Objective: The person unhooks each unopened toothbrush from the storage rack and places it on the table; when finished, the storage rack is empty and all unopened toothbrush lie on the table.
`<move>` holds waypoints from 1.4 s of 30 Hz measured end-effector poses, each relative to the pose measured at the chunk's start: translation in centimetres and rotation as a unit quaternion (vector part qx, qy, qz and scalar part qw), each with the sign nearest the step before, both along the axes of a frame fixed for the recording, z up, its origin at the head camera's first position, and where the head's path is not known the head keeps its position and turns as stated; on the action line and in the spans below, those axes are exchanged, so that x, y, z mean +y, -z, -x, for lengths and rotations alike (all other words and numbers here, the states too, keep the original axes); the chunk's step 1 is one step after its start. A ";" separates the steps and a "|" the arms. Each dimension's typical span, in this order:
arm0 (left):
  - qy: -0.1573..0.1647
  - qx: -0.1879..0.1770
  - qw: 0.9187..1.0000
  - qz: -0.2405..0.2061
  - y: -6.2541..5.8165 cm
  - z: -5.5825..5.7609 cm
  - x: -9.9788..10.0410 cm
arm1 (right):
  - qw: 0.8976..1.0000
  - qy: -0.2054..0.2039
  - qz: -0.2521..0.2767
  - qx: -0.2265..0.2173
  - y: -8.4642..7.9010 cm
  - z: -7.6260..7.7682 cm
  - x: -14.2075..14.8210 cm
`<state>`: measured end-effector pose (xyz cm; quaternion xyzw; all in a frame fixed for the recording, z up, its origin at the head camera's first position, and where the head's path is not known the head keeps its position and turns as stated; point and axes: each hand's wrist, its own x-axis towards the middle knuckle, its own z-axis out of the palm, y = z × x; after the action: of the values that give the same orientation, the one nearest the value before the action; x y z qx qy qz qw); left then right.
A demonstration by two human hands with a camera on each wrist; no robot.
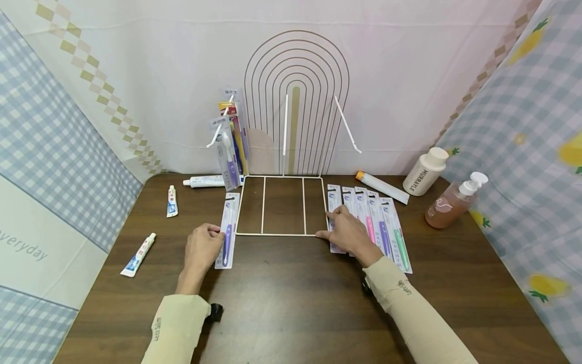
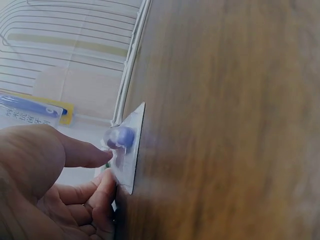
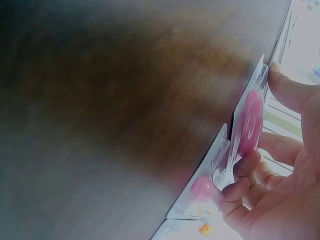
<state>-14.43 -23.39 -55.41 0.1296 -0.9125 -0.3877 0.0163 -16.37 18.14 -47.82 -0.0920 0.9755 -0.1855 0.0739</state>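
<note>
On the left of the table, a packaged toothbrush with a purple handle (image 1: 227,245) lies beside a white wire rack (image 1: 282,234). My left hand (image 1: 203,247) pinches its left edge; in the left wrist view the thumb (image 2: 102,158) is at the clear blister, over curled fingers. On the right, several packaged toothbrushes (image 1: 384,230) lie side by side, with pink, purple and green handles. My right hand (image 1: 347,230) lies over the leftmost ones, thumb and forefinger spread at the rack's front right corner. A pink-handled packaged toothbrush (image 3: 252,120) sits under it in the right wrist view.
Packaged toothbrushes (image 1: 230,151) hang on the rack's left hook; two other hooks (image 1: 285,124) jut forward. Toothpaste tubes (image 1: 138,255) lie at left, and a white box with an orange end (image 1: 384,188) at back right. A white bottle (image 1: 425,172) and a pump bottle (image 1: 454,199) stand at right.
</note>
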 end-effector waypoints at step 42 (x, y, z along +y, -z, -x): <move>-0.033 0.184 0.978 -0.095 -13.5 1.9 4.8 | 1.000 -0.005 0.011 0.011 0.3 0.2 0.4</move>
<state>-16.37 -18.56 -41.90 0.0871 -0.8481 -0.4891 0.1843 -16.55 18.50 -48.12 -0.0995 0.9736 -0.1953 0.0633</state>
